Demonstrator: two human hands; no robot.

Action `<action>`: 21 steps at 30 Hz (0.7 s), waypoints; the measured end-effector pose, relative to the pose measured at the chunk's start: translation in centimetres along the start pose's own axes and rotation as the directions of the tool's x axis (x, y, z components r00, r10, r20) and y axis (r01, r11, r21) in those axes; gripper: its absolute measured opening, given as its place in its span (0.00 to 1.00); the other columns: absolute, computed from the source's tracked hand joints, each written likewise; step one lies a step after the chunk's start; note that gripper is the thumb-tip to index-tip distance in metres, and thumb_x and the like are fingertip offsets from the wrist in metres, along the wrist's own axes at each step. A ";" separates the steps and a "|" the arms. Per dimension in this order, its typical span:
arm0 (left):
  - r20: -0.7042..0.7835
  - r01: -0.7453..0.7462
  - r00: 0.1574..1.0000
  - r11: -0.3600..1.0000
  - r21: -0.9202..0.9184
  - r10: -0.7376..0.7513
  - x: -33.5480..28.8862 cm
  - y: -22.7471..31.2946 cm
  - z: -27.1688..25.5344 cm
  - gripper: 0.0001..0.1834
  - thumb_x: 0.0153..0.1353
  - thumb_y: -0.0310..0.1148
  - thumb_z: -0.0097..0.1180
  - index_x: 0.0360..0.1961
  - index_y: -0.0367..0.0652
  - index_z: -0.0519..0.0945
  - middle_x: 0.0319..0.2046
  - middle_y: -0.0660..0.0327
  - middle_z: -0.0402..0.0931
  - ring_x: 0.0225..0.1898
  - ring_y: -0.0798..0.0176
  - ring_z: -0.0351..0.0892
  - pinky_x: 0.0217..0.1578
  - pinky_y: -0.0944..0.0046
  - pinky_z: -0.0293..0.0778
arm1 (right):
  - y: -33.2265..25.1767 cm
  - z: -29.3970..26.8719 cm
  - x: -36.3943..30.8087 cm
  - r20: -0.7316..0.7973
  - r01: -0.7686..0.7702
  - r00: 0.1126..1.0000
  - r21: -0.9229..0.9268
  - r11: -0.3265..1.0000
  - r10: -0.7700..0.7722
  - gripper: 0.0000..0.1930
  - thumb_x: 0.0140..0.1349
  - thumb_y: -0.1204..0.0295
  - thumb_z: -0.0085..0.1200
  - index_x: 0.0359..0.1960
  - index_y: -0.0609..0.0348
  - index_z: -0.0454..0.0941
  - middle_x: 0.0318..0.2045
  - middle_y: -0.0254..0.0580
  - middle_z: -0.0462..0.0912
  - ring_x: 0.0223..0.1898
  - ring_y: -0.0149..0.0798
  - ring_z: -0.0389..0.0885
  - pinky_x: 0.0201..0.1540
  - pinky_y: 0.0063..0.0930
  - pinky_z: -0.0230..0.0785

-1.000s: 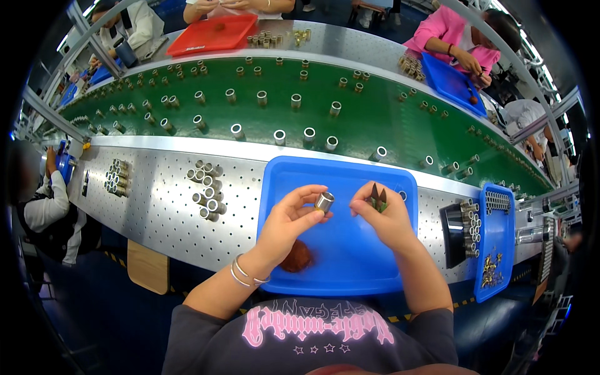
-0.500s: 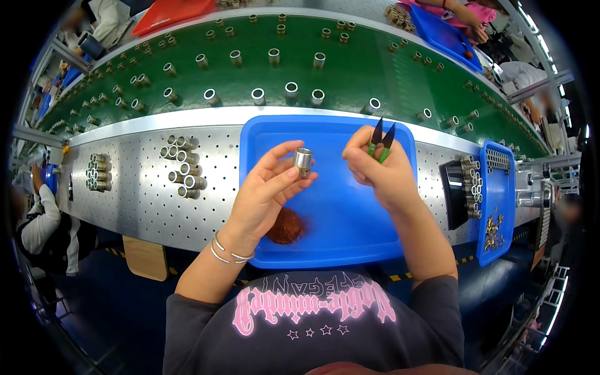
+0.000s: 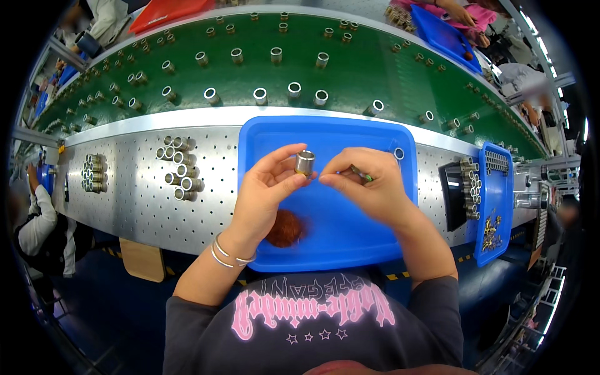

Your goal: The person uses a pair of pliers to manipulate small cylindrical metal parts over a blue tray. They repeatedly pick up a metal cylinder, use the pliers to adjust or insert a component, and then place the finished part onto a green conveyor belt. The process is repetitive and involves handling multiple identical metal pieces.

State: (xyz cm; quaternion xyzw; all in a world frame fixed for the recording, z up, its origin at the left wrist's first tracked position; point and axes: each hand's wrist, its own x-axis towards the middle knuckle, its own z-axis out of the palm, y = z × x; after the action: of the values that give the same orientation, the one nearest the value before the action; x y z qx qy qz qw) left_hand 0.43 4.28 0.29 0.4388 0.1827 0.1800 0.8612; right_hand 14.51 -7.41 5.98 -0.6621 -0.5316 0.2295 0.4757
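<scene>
Between the thumb and fingers of my left hand (image 3: 259, 194) is a short, shiny metal sleeve (image 3: 304, 164), upright with its open end up. Close to its right side, my right hand (image 3: 375, 190) has thumb and forefinger pinched together. Green-handled tweezers (image 3: 362, 176) lie within that hand, mostly hidden by the fingers; whether the fingertips hold anything else is too small to tell. Both hands are over a blue tray (image 3: 331, 253). A reddish-brown fibrous ball (image 3: 284, 229) rests in the tray beside my left wrist. Another metal sleeve (image 3: 398, 153) shows beyond my right hand.
Beyond the tray runs a green conveyor belt (image 3: 350, 78) dotted with metal sleeves. A perforated metal table (image 3: 134, 187) carries grouped sleeves (image 3: 181, 169) at left. At right stand a black bin (image 3: 451, 195) and a smaller blue tray (image 3: 490, 250) with brass-coloured parts. Other people work around the belt.
My right hand has come left and down, close to the sleeve. The tweezers have turned, and their dark tips no longer point up. My left hand keeps its hold on the sleeve.
</scene>
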 end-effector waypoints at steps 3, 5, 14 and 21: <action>0.011 -0.024 1.000 0.992 0.120 0.022 0.0 -0.2 0.1 0.25 0.54 0.20 0.55 0.55 0.37 0.68 0.42 0.56 0.75 0.44 0.65 0.76 0.47 0.69 0.71 | -0.3 0.2 0.5 -0.018 0.002 1.000 0.053 0.999 -0.001 0.02 0.51 0.77 0.57 0.26 0.61 0.77 0.19 0.36 0.74 0.20 0.27 0.69 0.22 0.20 0.60; 0.026 -0.015 1.000 0.986 0.166 0.011 -0.1 -0.3 0.4 0.26 0.54 0.19 0.55 0.56 0.37 0.67 0.42 0.55 0.75 0.44 0.66 0.75 0.47 0.69 0.71 | -0.2 0.3 1.1 -0.049 -0.055 0.997 0.075 0.996 0.059 0.03 0.51 0.76 0.57 0.26 0.62 0.77 0.18 0.36 0.74 0.20 0.27 0.68 0.22 0.20 0.59; 0.094 -0.024 0.995 0.996 0.087 0.015 -0.8 -0.1 1.1 0.28 0.55 0.19 0.55 0.58 0.36 0.65 0.42 0.54 0.75 0.45 0.64 0.76 0.47 0.68 0.71 | 4.3 -0.2 3.0 -0.275 -0.164 0.946 0.052 0.985 0.172 0.05 0.53 0.74 0.57 0.27 0.62 0.76 0.17 0.32 0.73 0.20 0.23 0.67 0.23 0.19 0.58; -0.036 0.062 0.997 0.997 -0.048 -0.063 -0.7 -0.1 0.1 0.25 0.56 0.26 0.55 0.57 0.40 0.66 0.45 0.54 0.74 0.45 0.59 0.76 0.47 0.67 0.72 | 2.5 -2.1 1.2 -0.154 -0.136 0.941 0.648 0.750 0.303 0.05 0.53 0.75 0.58 0.26 0.63 0.75 0.17 0.26 0.70 0.16 0.18 0.58 0.18 0.14 0.45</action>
State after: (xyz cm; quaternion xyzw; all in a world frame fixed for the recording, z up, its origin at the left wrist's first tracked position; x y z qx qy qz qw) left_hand -0.16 3.83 0.38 0.4091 0.2080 0.1654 0.8729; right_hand 17.77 -7.06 4.99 -0.5467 -0.2783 0.3633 0.7012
